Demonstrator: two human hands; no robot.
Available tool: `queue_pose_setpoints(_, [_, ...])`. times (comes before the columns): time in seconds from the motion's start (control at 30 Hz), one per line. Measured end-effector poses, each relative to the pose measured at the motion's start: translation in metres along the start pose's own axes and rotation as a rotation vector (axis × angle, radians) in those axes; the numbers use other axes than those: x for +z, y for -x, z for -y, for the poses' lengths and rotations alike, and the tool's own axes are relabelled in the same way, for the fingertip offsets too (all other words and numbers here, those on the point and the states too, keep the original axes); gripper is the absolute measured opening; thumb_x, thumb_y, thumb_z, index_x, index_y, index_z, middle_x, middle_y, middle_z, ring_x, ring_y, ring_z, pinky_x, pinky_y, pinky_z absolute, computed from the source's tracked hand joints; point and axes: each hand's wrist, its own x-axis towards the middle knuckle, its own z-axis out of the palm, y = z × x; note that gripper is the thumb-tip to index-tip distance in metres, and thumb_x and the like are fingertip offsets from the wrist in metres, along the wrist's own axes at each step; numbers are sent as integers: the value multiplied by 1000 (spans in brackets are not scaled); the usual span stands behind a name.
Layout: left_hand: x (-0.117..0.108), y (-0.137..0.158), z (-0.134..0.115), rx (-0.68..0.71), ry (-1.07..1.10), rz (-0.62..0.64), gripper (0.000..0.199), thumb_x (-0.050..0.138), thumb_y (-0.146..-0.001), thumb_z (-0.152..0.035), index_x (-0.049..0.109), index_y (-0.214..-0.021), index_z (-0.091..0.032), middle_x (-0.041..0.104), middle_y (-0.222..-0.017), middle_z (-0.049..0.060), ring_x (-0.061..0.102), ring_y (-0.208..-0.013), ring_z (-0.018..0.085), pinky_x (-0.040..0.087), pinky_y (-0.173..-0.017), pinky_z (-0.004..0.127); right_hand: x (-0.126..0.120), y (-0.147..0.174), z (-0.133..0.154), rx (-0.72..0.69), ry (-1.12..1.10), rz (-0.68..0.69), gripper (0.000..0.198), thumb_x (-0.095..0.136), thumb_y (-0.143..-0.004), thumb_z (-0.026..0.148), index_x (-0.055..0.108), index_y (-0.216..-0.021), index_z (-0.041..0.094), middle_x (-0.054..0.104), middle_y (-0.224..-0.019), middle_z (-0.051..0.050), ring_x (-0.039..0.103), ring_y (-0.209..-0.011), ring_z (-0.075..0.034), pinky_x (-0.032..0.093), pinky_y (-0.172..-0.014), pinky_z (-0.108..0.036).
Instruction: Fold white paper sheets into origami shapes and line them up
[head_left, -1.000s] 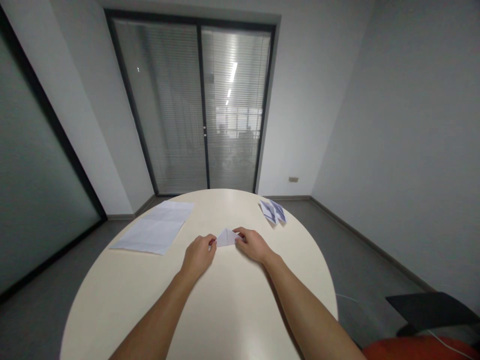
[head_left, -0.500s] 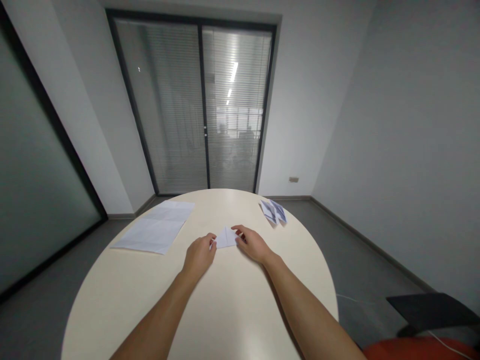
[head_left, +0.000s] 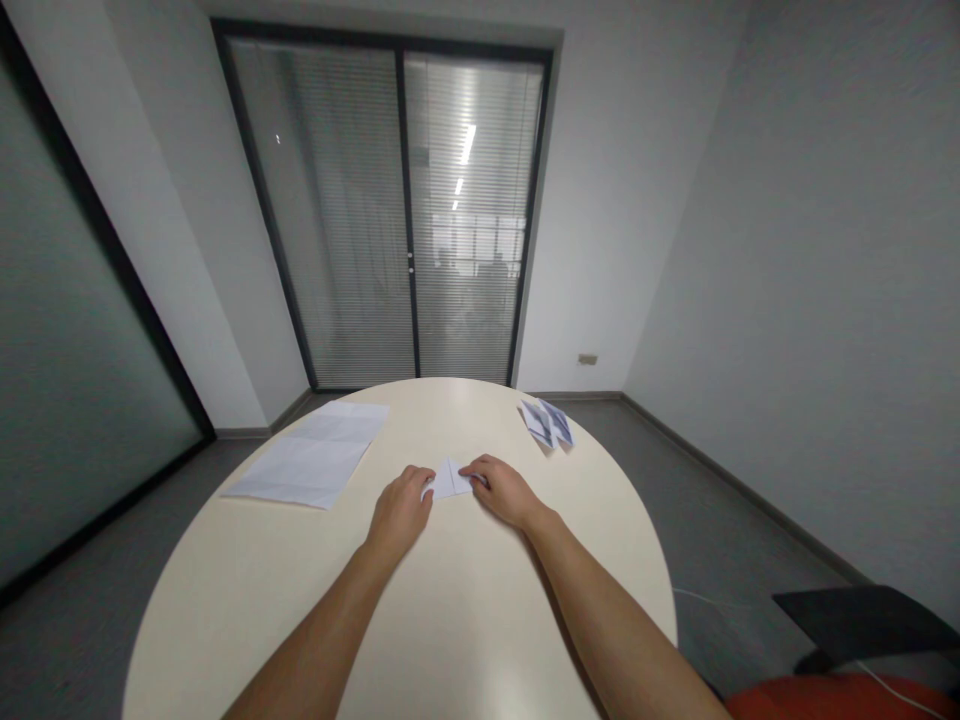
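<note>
A small white folded paper (head_left: pixel 450 481), triangular with a crease up its middle, lies on the round table between my hands. My left hand (head_left: pixel 402 502) has its fingers closed on the paper's left corner. From the other side, my right hand (head_left: pixel 504 487) pinches the right part, its fingertips lying over the paper near the crease. Both outer corners of the paper are hidden by my fingers.
A large white sheet (head_left: pixel 311 455) with creases lies at the table's left. Folded papers with dark printing (head_left: pixel 547 425) rest near the far right edge of the cream round table (head_left: pixel 442 620). A red and black chair (head_left: pixel 862 640) stands at lower right.
My right fingers have come down and inward onto the paper's right side. My left fingers have shifted slightly over its left corner. The other papers stay where they were.
</note>
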Motion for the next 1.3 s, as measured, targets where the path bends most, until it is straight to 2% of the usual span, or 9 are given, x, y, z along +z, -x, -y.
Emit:
queue_pose_setpoints(0.23, [2, -1, 0, 44, -30, 18, 30, 54, -91, -11, 69, -115, -21, 68, -115, 6, 66, -105, 19, 48, -95, 31, 3, 1, -3, -7, 74, 16, 32, 55, -90, 13, 76, -114, 19, 72, -113, -9, 63, -105, -22, 47, -97, -33])
queue_pose_setpoints(0.4, [3, 0, 0, 101, -59, -17, 36, 52, -86, -5, 72, -112, -21, 67, -113, 7, 64, -103, 20, 49, -96, 33, 4, 1, -5, -45, 61, 21, 30, 57, -89, 12, 78, -109, 20, 73, -114, -8, 63, -106, -22, 47, -97, -33])
queue_pose_setpoints(0.5, [5, 0, -1, 160, -55, -48, 38, 52, -84, -5, 72, -113, -20, 66, -123, 9, 61, -112, 22, 48, -102, 36, 4, 1, -5, -83, 39, 37, 31, 57, -88, 11, 78, -109, 21, 74, -113, -8, 63, -105, -21, 46, -97, -33])
queue_pose_setpoints(0.63, [9, 1, 0, 229, -44, -15, 38, 52, -91, -16, 68, -126, -18, 61, -140, 9, 54, -128, 26, 40, -113, 43, 4, 1, -2, -143, 17, 47, 31, 58, -88, 12, 78, -109, 23, 75, -111, -6, 64, -105, -20, 46, -98, -33])
queue_pose_setpoints(0.77, [10, 3, -1, 193, -74, 68, 39, 50, -97, -28, 65, -133, -21, 61, -143, 7, 51, -134, 30, 37, -115, 49, 1, 2, 4, -162, 9, 59, 27, 63, -89, 22, 77, -112, 24, 74, -114, -7, 64, -108, -22, 46, -99, -35])
queue_pose_setpoints(0.87, [8, 4, -1, 163, -87, 81, 40, 50, -98, -33, 66, -133, -22, 61, -143, 6, 50, -134, 31, 35, -116, 49, -1, 2, 5, -162, 9, 75, 27, 66, -90, 27, 77, -115, 25, 74, -117, -8, 64, -110, -23, 46, -100, -36])
queue_pose_setpoints(1.13, [8, 3, 0, 132, -86, 84, 37, 57, -94, -36, 69, -127, -23, 64, -139, 8, 53, -130, 28, 34, -116, 47, -8, 1, -11, -77, 16, 77, 21, 66, -90, 27, 80, -105, 25, 76, -109, -7, 65, -104, -23, 47, -96, -34])
queue_pose_setpoints(1.3, [9, 4, 2, 143, -119, 96, 38, 55, -95, -37, 69, -128, -22, 60, -144, 9, 51, -134, 28, 34, -117, 46, -15, 3, -14, -48, 59, 96, 20, 65, -90, 28, 81, -101, 24, 76, -107, -7, 63, -103, -23, 46, -94, -33])
